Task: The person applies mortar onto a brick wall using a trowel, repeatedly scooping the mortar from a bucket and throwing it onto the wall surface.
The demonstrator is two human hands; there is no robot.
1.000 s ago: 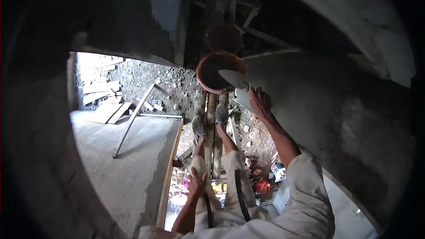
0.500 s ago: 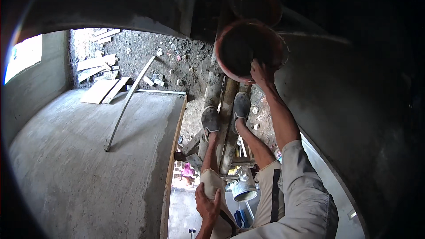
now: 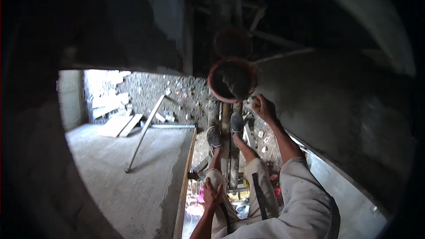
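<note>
My right hand (image 3: 265, 109) is closed round the short handle of a trowel, just outside the near right rim of a reddish bucket (image 3: 213, 92). The trowel's blade is hard to make out in the dark. A grey lump of mortar (image 3: 238, 83) lies over the bucket's mouth, apparently on that blade. More dark mortar shows inside. Behind stands a second reddish bucket (image 3: 232, 44), dim and partly hidden. My left hand (image 3: 212, 194) rests on my left knee with its fingers apart, holding nothing.
My shoes stand on narrow wooden poles (image 3: 225, 126) above rubble ground. At left, a concrete slab (image 3: 146, 181) has a timber edge (image 3: 186, 181) and a long batten (image 3: 146, 128) lying on it. Boards (image 3: 116, 125) lie beyond. A grey wall (image 3: 310, 93) rises at right.
My right hand has come out of the bucket toward its near right side, lifting the trowel with mortar. The view has tilted upward. My left hand stays on the knee.
</note>
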